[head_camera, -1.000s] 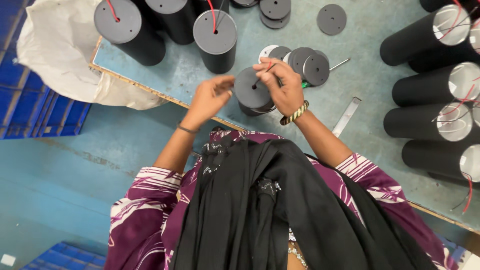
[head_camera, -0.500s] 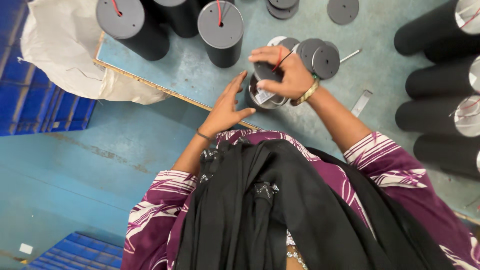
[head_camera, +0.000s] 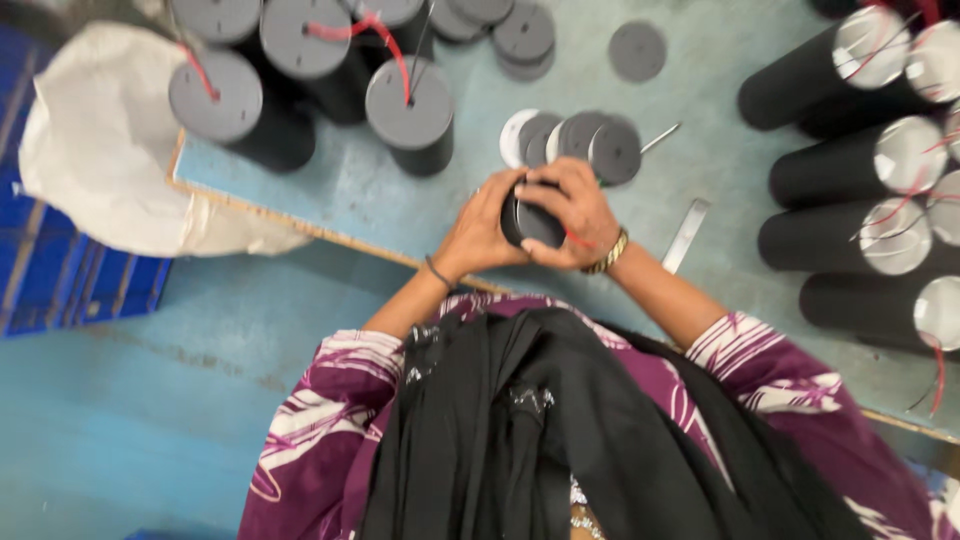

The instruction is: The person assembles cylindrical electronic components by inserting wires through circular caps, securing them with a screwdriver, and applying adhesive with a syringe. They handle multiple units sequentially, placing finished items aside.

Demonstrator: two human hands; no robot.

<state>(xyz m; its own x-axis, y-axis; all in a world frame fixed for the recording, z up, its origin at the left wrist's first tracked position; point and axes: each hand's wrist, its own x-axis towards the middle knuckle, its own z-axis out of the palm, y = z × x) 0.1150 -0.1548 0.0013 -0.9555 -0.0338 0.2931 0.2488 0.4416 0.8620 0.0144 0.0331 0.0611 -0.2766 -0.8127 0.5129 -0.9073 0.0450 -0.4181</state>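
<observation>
Hands: left hand (head_camera: 482, 232) and right hand (head_camera: 572, 215) both gripped one black tube (head_camera: 530, 220).
Upright tubes (head_camera: 410, 115): three clear.
Lying tubes (head_camera: 850, 180): about five.

- Black cylinder (head_camera: 530, 215) mostly hidden between left hand (head_camera: 480, 232) and right hand (head_camera: 570, 215); only its dark top showing.
- Fingers (head_camera: 560, 180) blurred, grip unclear.
- Black tubes (head_camera: 850, 180) cut off at the right edge.
- Upright cylinders (head_camera: 300, 40) cropped at the top edge.
- White sack (head_camera: 100, 170) partly out of view at left.
</observation>
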